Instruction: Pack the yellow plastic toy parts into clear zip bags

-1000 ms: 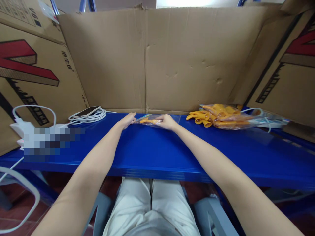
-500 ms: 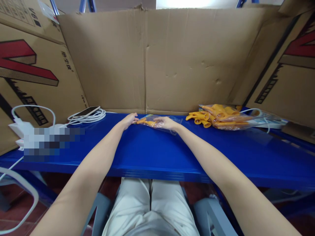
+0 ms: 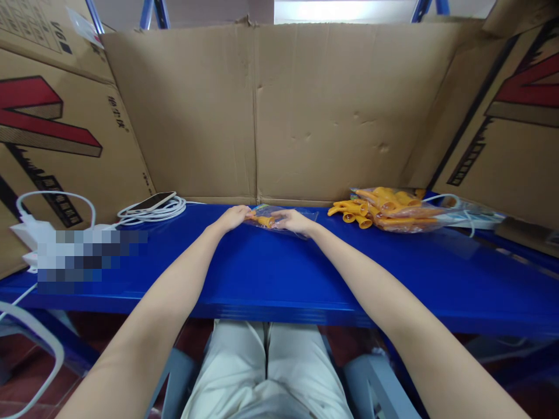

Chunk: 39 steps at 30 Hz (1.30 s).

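A clear plastic bag [image 3: 286, 231] with an orange-yellow piece [image 3: 263, 221] inside lies on the blue table, near the cardboard at the back. The piece has a round end like a tube; its other end is hidden by my fingers. My left hand [image 3: 236, 217] is closed on the left end of the bagged piece. From the right, my right hand [image 3: 292, 221] pinches the bag by the piece's round end, its thumb and fingers partly hidden. To the right lies a pile of similar orange-yellow pieces [image 3: 388, 203], some loose and some in clear bags.
Cardboard walls [image 3: 305, 116] enclose the blue table [image 3: 271, 273] at the back and sides. On the left lie a phone [image 3: 152, 201], a coiled white cable [image 3: 172, 208] and white plugs [image 3: 37, 235]. A white cable [image 3: 469, 218] lies beyond the pile at right.
My left hand has moved slightly right and its spread fingers have closed on the bag's left end. The right hand stays at the bag. The view has shifted slightly.
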Available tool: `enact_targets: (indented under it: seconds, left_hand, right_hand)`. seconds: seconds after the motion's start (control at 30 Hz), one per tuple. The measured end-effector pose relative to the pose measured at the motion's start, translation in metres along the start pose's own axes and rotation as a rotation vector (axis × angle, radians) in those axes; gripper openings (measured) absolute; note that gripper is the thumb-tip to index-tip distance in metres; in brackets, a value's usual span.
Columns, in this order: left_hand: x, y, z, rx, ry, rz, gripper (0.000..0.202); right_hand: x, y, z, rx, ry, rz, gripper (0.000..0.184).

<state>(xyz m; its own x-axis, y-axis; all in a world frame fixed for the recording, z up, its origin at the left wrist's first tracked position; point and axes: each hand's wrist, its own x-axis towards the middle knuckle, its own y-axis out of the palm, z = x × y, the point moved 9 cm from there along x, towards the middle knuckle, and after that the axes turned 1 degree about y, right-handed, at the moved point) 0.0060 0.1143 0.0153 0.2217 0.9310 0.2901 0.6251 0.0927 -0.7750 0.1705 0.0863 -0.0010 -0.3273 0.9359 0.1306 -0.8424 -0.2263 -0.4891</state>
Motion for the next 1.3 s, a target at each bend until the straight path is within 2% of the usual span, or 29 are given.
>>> enact_targets:
  seconds: [0.1, 0.33, 0.7, 0.83, 0.93, 1.03, 1.1, 1.17, 1.23, 1.3]
  left_hand:
    - [0.0, 0.0, -0.001, 0.021, 0.009, 0.002, 0.04]
    - [0.0, 0.001, 0.0, 0.048, 0.028, -0.023, 0.042]
    - [-0.003, 0.003, -0.006, 0.125, 0.058, 0.023, 0.041]
    - [-0.004, 0.003, -0.007, 0.241, 0.032, 0.043, 0.038]
    - [-0.006, -0.002, -0.009, 0.386, 0.002, 0.016, 0.036]
    - [-0.009, -0.011, -0.006, 0.537, -0.06, -0.033, 0.036]
    - [-0.011, -0.017, -0.002, 0.615, -0.107, -0.068, 0.035]
    - [-0.013, -0.022, 0.003, 0.654, -0.157, -0.092, 0.035]
    - [-0.014, -0.025, 0.007, 0.668, -0.202, -0.103, 0.034]
    - [-0.014, -0.026, 0.009, 0.674, -0.235, -0.106, 0.034]
  right_hand:
    - [0.001, -0.001, -0.004, 0.044, 0.043, -0.025, 0.046]
    - [0.001, 0.009, -0.01, 0.245, 0.07, 0.053, 0.043]
    - [-0.001, 0.011, -0.009, 0.29, 0.082, 0.067, 0.027]
    - [0.003, 0.008, -0.009, 0.3, 0.059, 0.061, 0.023]
    - [0.01, -0.013, -0.012, 0.284, 0.04, -0.07, 0.02]
    - [0.007, -0.058, -0.017, 0.129, 0.036, -0.36, 0.024]
    - [-0.004, -0.092, -0.014, -0.165, 0.039, -0.571, 0.025]
    - [-0.018, -0.117, -0.005, -0.544, 0.039, -0.724, 0.028]
    - [-0.03, -0.132, -0.002, -0.845, 0.077, -0.789, 0.032]
    - [-0.037, -0.144, -0.01, -1.023, 0.179, -0.799, 0.035]
